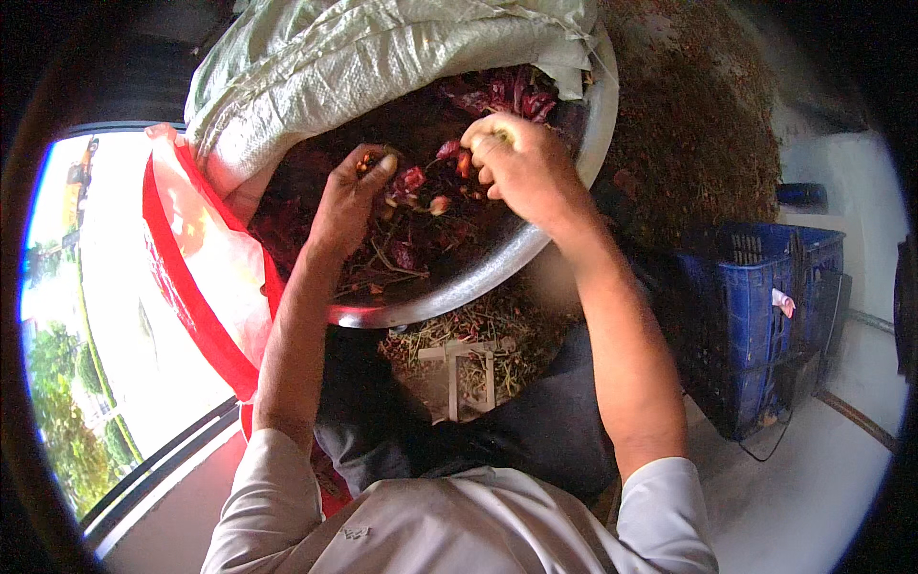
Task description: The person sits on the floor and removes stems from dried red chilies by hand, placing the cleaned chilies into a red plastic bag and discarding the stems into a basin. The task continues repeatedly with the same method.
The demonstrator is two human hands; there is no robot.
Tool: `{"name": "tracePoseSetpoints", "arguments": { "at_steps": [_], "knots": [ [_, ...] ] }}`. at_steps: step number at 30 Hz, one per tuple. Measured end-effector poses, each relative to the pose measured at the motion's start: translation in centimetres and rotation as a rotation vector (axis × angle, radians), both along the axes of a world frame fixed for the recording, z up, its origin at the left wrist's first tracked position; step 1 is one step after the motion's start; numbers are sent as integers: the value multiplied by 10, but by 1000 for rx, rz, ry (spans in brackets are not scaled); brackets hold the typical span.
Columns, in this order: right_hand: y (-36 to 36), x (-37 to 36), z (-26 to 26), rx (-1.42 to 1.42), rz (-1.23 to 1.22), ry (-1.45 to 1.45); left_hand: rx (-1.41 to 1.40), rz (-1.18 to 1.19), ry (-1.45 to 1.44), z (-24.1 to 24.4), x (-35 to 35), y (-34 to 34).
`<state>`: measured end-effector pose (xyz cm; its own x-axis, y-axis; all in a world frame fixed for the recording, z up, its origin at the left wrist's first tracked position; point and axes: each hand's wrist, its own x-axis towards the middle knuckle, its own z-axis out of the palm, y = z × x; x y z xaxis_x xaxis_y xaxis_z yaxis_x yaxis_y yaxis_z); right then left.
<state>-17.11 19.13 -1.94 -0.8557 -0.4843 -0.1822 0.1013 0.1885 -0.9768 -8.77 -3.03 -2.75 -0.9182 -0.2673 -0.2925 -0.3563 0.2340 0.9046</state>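
Observation:
A wide metal basin [527, 262] in front of me holds a heap of dried dark-red pods and thin stems [398, 262]. Over the basin, my left hand [351, 197] pinches small orange-red pods [368, 163] between thumb and fingers. My right hand [527, 168] is to its right, fingers curled and slightly blurred. Red and orange pods [459, 156] show at its fingertips, and the palm side is hidden. More pods on stems [409, 183] lie between the two hands. Crumpled dark-red pieces [505, 97] are at the basin's far side.
A white woven sack [344, 79] drapes over the basin's far left rim. A red-edged plastic bag [193, 208] hangs at the left by a bright opening. Stalks [688, 107] are heaped at upper right, above a blue plastic crate [767, 316]. A small wooden frame [453, 380] stands between my legs.

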Motion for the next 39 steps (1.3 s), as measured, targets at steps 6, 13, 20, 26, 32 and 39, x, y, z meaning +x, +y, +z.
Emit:
{"name": "tracePoseSetpoints", "arguments": {
  "at_steps": [6, 13, 20, 26, 32, 39],
  "knots": [
    [-21, 19, 3, 198, 165, 107, 90, 44, 36, 3, 14, 14],
    [-35, 34, -17, 166, 155, 406, -22, -114, 138, 4, 28, 25],
    [-34, 38, -15, -22, 76, 413, 118, -40, 37, 3, 34, 18],
    [-35, 38, -5, 56, 84, 340, -69, -127, 133, 11, 35, 25],
    [-36, 39, -13, 71, 123, 403, -207, -138, 150, 5, 35, 24],
    [-37, 39, -14, -10, 105, 315, -210, -95, 200, 10, 36, 29]
  ]
}}
